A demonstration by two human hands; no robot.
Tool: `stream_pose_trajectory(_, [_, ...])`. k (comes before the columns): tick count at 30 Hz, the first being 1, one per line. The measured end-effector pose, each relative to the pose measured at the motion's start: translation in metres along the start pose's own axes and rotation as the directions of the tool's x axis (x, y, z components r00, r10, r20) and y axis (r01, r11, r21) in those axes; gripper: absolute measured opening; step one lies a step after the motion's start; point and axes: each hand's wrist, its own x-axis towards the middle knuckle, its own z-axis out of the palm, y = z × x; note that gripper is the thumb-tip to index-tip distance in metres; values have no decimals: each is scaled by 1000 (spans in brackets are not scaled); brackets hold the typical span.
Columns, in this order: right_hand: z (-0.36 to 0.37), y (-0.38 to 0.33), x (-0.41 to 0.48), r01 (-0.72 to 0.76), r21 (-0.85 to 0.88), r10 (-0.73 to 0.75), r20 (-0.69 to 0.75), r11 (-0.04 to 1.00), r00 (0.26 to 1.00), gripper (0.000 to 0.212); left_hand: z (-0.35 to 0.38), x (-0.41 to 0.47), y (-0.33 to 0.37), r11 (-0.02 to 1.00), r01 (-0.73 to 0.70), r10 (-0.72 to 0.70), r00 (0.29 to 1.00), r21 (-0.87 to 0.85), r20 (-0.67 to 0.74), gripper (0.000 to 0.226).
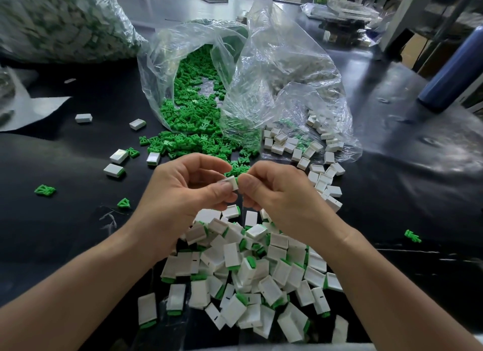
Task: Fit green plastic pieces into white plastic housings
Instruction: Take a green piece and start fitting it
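Left hand (183, 193) pinches white housing (232, 182); right hand (274, 191) grip clamps green piece (236, 179) at 3 o'clock. Likely light, rigid: hold flat faces.

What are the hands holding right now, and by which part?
The left hand pinches a white housing by one end; the right hand pinches a green piece, mostly hidden, against it.

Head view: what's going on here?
A person is assembling by hand. The left hand pinches a white housing while the right hand pinches a green piece, mostly hidden, at its end; whether it is seated cannot be told. A pile of finished housings lies near the person. Farther back, a clear bag spills loose green pieces onto the black table, with empty housings to its right.
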Motion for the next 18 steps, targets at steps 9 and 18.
stream_pose_trajectory(9, [0, -1, -2, 76, -41, -73, 59, 996, 996, 26, -3, 0, 2, 1000, -13, 13, 1000, 8, 21, 30])
stream_pose_trajectory(18, [-5, -6, -5, 265, -339, -220, 164, 903, 962, 22, -4, -3, 2, 988, -95, 87, 994, 122, 63, 41])
